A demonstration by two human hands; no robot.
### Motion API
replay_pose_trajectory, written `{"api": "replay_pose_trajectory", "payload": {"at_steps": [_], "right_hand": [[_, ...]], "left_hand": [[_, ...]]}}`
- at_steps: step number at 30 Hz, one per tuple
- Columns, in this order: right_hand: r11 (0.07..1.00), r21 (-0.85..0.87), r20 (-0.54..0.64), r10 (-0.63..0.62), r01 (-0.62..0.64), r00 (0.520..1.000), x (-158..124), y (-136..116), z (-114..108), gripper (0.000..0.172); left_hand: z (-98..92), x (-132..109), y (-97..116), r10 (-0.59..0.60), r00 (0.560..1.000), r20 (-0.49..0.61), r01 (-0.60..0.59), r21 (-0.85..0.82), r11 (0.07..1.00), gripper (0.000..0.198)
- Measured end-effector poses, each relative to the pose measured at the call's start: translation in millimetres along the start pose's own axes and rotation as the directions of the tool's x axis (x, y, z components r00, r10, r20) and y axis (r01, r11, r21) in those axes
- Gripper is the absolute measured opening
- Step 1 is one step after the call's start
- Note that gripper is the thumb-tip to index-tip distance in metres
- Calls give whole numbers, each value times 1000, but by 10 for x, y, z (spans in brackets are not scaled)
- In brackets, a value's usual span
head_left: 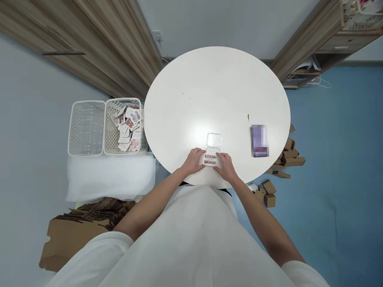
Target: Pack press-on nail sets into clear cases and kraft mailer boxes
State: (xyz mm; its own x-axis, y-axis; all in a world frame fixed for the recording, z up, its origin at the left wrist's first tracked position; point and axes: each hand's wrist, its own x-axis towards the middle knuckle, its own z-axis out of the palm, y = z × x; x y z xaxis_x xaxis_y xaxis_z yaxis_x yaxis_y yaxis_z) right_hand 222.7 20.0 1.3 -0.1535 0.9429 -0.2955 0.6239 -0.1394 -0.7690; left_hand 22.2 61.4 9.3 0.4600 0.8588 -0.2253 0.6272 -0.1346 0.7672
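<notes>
Near the front edge of the white round table, a press-on nail card with two rows of small patterned nails lies at the base of a clear plastic case. The case's clear lid is folded back, away from my body. My left hand grips the card's left side, its fingers and thumb along the edge. On the opposite side, my right hand holds the right edge in the same way. Whether the card sits fully inside the base cannot be made out.
Left of the table stand a white basket of nail cards and another basket of clear cases. Folded cardboard boxes lie lower left. A purple stack, partly pixelated, rests at the table's right. Small cartons are on the blue floor.
</notes>
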Motion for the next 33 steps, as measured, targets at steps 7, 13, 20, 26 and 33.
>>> {"api": "replay_pose_trajectory", "payload": {"at_steps": [7, 13, 20, 26, 33], "right_hand": [[999, 12, 21, -43, 43, 999, 132, 183, -65, 62], [998, 2, 31, -62, 62, 998, 225, 211, -46, 62], [996, -47, 31, -69, 70, 997, 264, 229, -17, 61], [995, -32, 37, -97, 98, 995, 255, 268, -15, 60], [995, -21, 14, -100, 100, 995, 238, 283, 7, 61]], "left_hand": [[149, 159, 34, -76, 996, -39, 79, 91, 993, 62], [191, 221, 11, -90, 996, -14, 91, 108, 990, 63], [186, 231, -6, -88, 996, 11, 86, 118, 989, 62], [206, 187, -63, -63, 998, 6, 63, 80, 995, 65], [235, 133, -81, -40, 999, -2, 40, 61, 997, 64]]}}
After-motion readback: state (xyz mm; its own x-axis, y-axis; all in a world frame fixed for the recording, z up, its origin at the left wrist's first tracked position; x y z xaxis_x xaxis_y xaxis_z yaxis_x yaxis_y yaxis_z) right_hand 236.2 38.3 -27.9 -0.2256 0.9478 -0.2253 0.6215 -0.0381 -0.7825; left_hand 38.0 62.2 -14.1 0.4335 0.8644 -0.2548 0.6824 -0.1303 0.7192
